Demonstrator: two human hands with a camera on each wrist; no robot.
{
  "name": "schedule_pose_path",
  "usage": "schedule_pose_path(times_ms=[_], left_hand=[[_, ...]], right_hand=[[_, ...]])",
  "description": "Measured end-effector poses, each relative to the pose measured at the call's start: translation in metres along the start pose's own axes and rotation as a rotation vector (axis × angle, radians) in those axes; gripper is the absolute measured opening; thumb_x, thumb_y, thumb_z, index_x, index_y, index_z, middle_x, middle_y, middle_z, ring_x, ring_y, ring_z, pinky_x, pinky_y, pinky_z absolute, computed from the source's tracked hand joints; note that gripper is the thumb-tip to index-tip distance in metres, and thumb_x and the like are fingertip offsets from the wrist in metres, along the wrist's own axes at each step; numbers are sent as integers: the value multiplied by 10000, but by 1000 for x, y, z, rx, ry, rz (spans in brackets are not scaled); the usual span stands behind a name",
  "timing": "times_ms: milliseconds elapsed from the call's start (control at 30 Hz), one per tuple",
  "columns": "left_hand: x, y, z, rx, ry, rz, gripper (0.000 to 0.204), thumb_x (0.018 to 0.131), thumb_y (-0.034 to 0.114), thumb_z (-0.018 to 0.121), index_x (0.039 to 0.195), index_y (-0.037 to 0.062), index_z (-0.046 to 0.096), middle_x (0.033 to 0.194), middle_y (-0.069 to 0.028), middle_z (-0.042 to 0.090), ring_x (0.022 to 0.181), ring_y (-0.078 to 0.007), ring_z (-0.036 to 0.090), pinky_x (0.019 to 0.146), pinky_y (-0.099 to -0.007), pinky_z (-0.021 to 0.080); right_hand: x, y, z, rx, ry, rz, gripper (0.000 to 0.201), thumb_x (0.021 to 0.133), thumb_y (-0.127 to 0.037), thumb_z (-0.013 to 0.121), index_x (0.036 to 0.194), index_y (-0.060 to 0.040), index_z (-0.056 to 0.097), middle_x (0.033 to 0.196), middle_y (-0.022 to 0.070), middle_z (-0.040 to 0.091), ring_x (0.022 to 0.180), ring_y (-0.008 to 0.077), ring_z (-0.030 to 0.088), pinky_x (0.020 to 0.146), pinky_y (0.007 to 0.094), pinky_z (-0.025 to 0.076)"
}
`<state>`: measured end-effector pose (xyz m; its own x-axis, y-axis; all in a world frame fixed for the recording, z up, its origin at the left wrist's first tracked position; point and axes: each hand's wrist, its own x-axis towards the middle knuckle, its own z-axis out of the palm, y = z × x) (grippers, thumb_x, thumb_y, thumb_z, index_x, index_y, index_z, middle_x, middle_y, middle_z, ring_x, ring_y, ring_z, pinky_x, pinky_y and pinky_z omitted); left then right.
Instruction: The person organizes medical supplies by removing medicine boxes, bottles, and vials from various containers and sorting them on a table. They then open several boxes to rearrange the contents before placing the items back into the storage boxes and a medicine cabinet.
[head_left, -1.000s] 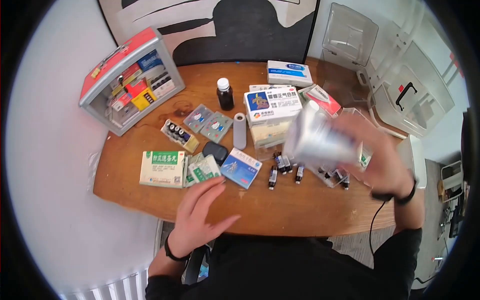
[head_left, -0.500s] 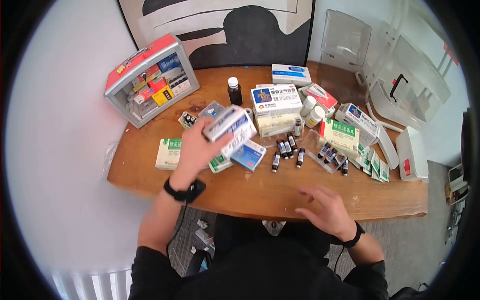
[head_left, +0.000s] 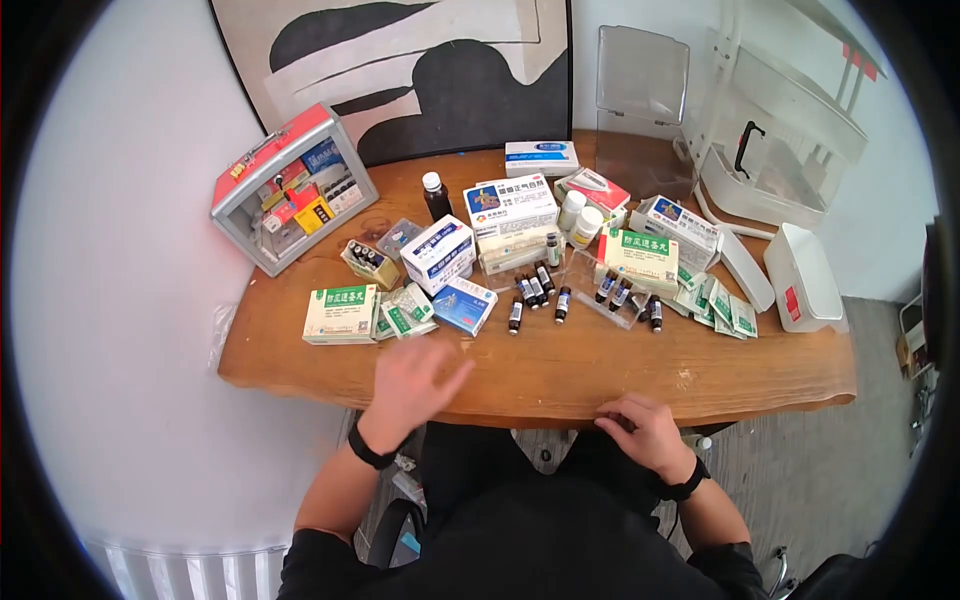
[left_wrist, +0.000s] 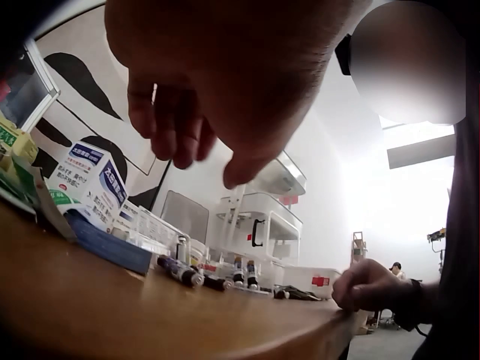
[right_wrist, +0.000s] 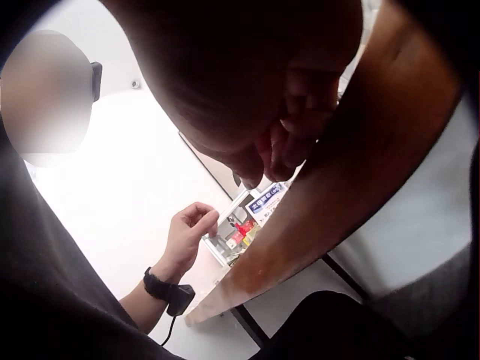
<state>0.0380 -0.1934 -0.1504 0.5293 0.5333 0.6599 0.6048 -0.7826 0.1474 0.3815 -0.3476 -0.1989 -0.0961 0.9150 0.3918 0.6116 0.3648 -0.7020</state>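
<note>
My left hand (head_left: 415, 380) hovers over the front left of the wooden table, fingers loosely bent and holding nothing. Just beyond it stand a white and blue medicine box (head_left: 440, 255), a flat light-blue box (head_left: 465, 307) and some green and white sachets (head_left: 408, 310). A cream and green box (head_left: 341, 314) lies to their left. At the table's front edge my right hand (head_left: 648, 430) rests with loosely curled fingers and nothing in its grip. Several small dark vials (head_left: 535, 290) lie in the middle, beyond both hands.
A red-topped case (head_left: 295, 190) with medicine stands at the back left. A brown bottle (head_left: 437, 197), stacked boxes (head_left: 512, 210) and white bottles (head_left: 586, 227) fill the back. At right are another green box (head_left: 638, 260), sachets (head_left: 725, 305) and a white bin (head_left: 803, 277).
A second ago the right hand held a blurred white box; then the left hand held the white and blue box. That box now stands released, and both hands have drawn back toward the body.
</note>
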Motion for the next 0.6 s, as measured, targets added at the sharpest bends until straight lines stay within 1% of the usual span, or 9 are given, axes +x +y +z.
schedule_pose_path(times_ms=[67, 100, 167, 267, 333, 367, 433, 467, 600], left_hand=[[-13, 8, 4, -33, -149, 137, 347, 812, 218, 918, 692, 102, 613, 635, -44, 595, 578, -252, 613, 523, -380, 463], [-18, 5, 8, -37, -148, 140, 347, 812, 218, 918, 692, 102, 613, 635, -44, 595, 578, -252, 613, 523, -380, 463], [-32, -1, 20, -104, -254, 104, 429, 855, 293, 886, 639, 124, 557, 644, -38, 595, 586, -243, 623, 538, -373, 488], [-38, -6, 35, -138, -262, 43, 411, 848, 260, 888, 639, 128, 559, 622, -41, 576, 562, -250, 610, 531, -389, 485], [-34, -1, 38, -126, -243, 41, 406, 844, 235, 886, 639, 125, 553, 621, -43, 571, 557, -254, 605, 526, -393, 481], [-34, 3, 37, -73, -212, 20, 402, 839, 211, 884, 639, 123, 546, 619, -45, 565, 552, -259, 600, 522, -397, 476], [-33, 6, 37, -96, -214, 25, 401, 835, 190, 880, 638, 119, 537, 614, -49, 553, 551, -264, 596, 520, -401, 471], [-33, 5, 38, -83, -209, 21, 402, 831, 168, 876, 638, 115, 528, 609, -53, 542, 549, -268, 592, 518, -404, 465], [-40, 2, 43, -65, -186, 2, 428, 829, 138, 859, 633, 116, 479, 599, -68, 505, 545, -289, 564, 514, -424, 429]], right_hand=[[-2, 6, 1, -1, -11, 42, 140, 885, -81, 865, 978, -40, 768, 809, 106, 669, 667, 286, 660, 604, 381, 534], [-2, 14, 0, -71, 10, 35, 139, 881, -94, 871, 952, -48, 762, 790, 97, 666, 649, 278, 655, 585, 381, 526], [2, 23, 4, -146, 30, 50, 142, 876, -107, 878, 926, -57, 755, 772, 88, 663, 632, 271, 651, 565, 380, 518], [4, 21, 5, -230, 82, 42, 183, 866, -138, 889, 857, -80, 716, 742, 74, 649, 608, 259, 648, 536, 382, 505], [10, 14, 14, -341, 141, -28, 255, 858, -146, 889, 790, -96, 649, 728, 72, 618, 625, 257, 653, 527, 389, 500], [10, 13, 16, -362, 141, 4, 255, 858, -146, 889, 790, -96, 649, 728, 72, 618, 625, 257, 653, 527, 389, 500], [9, 14, 17, -479, 146, -100, 318, 872, -160, 871, 760, -104, 578, 714, 70, 581, 631, 264, 645, 522, 398, 498], [6, 13, 18, -500, 148, -80, 318, 872, -160, 871, 760, -104, 578, 714, 70, 581, 631, 264, 645, 522, 398, 498], [11, 18, 12, -503, 150, -128, 342, 905, -182, 842, 762, -104, 542, 720, 63, 557, 644, 260, 635, 531, 397, 502]])
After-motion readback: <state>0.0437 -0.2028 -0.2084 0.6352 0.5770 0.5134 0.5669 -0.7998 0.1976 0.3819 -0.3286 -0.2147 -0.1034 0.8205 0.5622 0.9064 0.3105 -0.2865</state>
